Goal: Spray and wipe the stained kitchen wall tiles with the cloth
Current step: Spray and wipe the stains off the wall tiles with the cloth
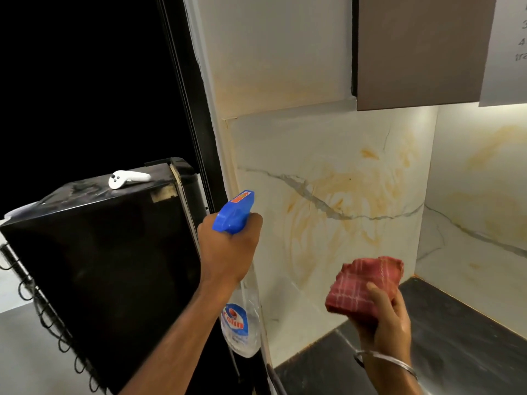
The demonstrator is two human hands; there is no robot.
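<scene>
While spray bottle [234, 214] hangs in left hand [228, 249], right hand [389, 323] grips cloth [365, 283].

Blue-headed, clear spray bottle [237, 213] upright, nozzle twd wall tiles [342, 223]: white marble w/ orange smears. Red check cloth [368, 283] bunched, raised near tiles.

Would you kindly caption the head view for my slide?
Left hand aims spray bottle at stained wall tiles; right hand holds red cloth.
</scene>
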